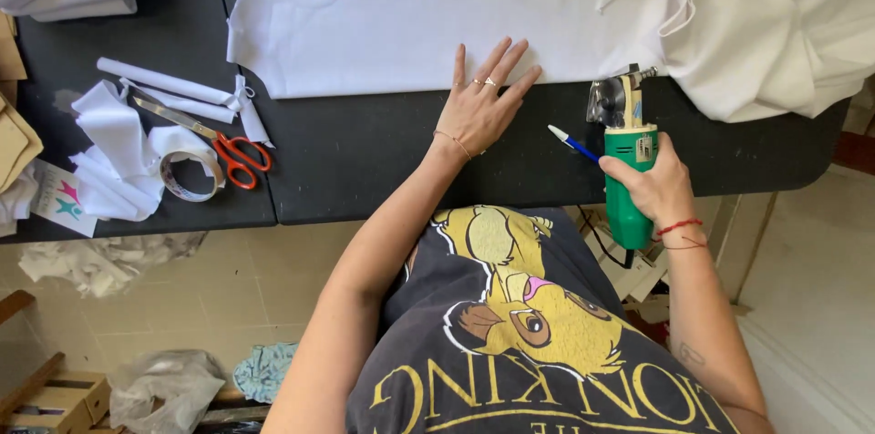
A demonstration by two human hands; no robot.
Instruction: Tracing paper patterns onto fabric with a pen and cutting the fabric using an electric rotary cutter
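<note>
Spanning black table (383, 160): white fabric (410, 24) (tiled floor (246, 297) below).

**Labels and packaging on and below the work table**

A small white label (643, 149) with dark print sat on the green cutter (629, 180). At the table's left edge lay a white card (60, 200) bearing pink and teal stars. On the floor, lower left, stood a brown cardboard box (62, 402).
</note>
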